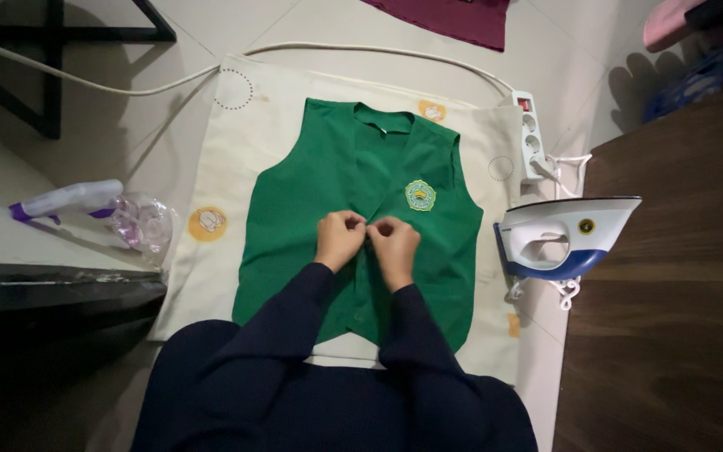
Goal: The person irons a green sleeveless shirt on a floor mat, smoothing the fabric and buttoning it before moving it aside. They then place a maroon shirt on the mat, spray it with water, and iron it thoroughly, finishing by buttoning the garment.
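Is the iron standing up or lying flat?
Standing up. The iron rests on its heel beside the green vest, its flat soleplate facing sideways, not down on the cream cloth.

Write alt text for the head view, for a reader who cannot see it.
Both hands, left hand and right hand, pinch the front opening of a green vest laid flat on a cream cloth. A white-and-blue iron stands to the right, a spray bottle to the left.
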